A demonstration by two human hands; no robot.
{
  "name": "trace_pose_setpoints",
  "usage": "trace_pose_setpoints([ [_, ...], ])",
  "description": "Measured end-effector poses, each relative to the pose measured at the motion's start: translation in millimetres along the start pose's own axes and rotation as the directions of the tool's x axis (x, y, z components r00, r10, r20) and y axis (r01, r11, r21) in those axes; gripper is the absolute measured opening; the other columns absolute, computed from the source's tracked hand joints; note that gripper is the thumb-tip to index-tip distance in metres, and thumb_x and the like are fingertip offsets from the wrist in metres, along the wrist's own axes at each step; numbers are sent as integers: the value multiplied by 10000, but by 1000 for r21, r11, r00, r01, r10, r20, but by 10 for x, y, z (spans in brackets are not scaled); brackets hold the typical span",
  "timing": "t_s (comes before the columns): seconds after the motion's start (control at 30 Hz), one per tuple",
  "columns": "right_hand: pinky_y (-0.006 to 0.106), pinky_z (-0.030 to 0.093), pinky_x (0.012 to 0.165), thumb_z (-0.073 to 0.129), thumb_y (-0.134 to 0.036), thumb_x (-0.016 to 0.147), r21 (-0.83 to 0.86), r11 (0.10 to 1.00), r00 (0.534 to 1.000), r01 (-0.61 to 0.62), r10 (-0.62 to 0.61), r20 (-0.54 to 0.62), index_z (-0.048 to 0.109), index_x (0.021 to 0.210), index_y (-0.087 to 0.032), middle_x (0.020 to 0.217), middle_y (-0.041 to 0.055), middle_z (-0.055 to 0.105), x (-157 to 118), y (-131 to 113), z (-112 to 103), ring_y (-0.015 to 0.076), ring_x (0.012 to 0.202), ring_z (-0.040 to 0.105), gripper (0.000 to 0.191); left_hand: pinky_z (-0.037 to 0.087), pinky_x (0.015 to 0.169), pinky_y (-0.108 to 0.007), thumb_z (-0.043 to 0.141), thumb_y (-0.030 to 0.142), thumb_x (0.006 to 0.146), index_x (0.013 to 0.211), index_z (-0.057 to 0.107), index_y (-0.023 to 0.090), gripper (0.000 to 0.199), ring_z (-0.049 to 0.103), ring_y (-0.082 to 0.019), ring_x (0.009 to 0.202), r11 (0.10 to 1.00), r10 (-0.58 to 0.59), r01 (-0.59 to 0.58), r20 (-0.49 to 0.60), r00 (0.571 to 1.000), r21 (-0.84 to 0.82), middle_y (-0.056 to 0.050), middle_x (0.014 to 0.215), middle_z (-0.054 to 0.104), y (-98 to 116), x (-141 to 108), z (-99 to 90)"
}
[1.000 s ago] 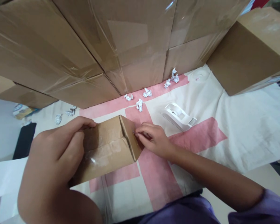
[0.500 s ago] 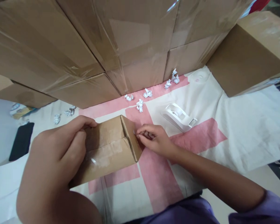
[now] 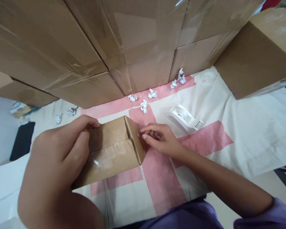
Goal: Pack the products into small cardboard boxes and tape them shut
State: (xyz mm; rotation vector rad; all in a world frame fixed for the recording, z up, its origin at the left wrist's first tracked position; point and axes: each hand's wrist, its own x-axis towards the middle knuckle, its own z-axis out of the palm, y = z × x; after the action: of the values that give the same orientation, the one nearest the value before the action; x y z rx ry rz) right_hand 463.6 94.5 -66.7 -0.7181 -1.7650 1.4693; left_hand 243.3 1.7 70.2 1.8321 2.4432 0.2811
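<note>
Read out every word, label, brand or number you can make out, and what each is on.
No text can be read.
Crumpled paper scraps: printed marks, too small.
Round item by the back boxes: red marks, too small.
Packet at far left: blurred.
Small box, tape dispenser: no lettering visible.

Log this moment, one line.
Left hand: gripping cardboard box | Right hand: near box's end face, contact unclear | White tape dispenser: on pink-and-white cloth
</note>
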Motion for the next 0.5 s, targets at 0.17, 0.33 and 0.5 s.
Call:
trace_pose_setpoints([
  [0.17, 227, 405, 536, 593, -165, 885, 51, 998, 999, 42, -43, 19, 793, 986, -159, 720, 5, 668, -4, 48, -8, 79, 553, 498, 225, 377, 593, -292, 381, 279, 913, 993, 651, 314, 284, 519, -129, 507, 1000, -2, 2, 7, 1000, 14, 72, 602, 581, 6, 9, -11],
  [0.33, 233, 411, 541, 588, -165, 902, 51, 993, 994, 107, -108, 15, 800, 1054, -173, 710, 5, 651, -34, 82, 5, 84, 559, 496, 261, 367, 588, -294, 390, 284, 909, 982, 653, 308, 274, 514, -137, 519, 999, 31, -31, -11, 999, 12, 64, 625, 598, -11, 21, -6],
  [0.5, 242, 426, 551, 589, -175, 907, 90, 992, 995, 89, -93, 41, 798, 1095, -176, 726, 15, 671, -63, 99, 5, 94, 577, 512, 282, 367, 610, -288, 394, 292, 895, 987, 670, 306, 291, 528, -151, 564, 1000, 13, -13, -22, 1000, 14, 45, 673, 618, -18, 24, -5],
])
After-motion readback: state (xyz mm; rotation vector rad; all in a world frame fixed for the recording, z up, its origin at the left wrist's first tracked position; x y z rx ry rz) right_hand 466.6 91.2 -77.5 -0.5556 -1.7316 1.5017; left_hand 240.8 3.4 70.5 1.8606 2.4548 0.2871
